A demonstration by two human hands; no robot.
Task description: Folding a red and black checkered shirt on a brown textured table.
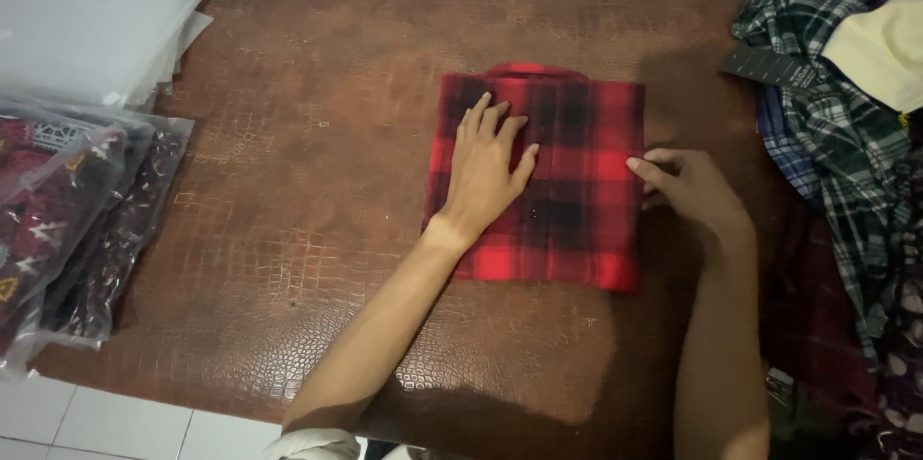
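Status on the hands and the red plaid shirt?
Left hand flat on folded red plaid shirt. Right hand fingertips at its right edge. Shirt squared on brown table. Nothing in the way.

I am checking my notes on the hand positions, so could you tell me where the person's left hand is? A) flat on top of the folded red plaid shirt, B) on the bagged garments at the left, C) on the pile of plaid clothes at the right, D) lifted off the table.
A: the left hand lies palm down, fingers spread, on the folded red plaid shirt, while the right hand touches its right edge.
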